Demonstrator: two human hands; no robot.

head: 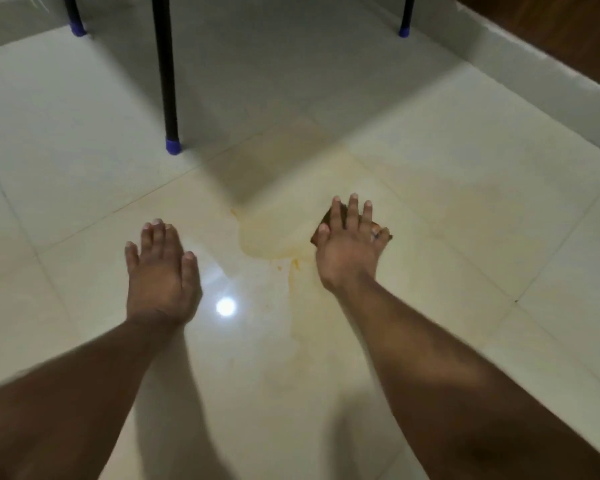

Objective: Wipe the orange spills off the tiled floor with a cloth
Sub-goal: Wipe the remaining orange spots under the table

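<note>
A thin orange spill (pixel 274 237) spreads over the pale tiled floor (pixel 465 209) in the middle of the view, with a darker orange edge and a few drops near its lower rim. My right hand (pixel 350 244) lies flat with spread, straight fingers on a small dark brown cloth (pixel 338 214), pressing it to the floor at the spill's right edge. Most of the cloth is hidden under the hand. My left hand (pixel 161 271) rests flat on the floor left of the spill, fingers straight, holding nothing.
A black furniture leg with a blue foot cap (pixel 172 145) stands just beyond the spill at upper left. Two more capped legs (pixel 78 29) (pixel 403 31) stand farther back. A pale skirting and brown wooden panel (pixel 551 39) run along the right.
</note>
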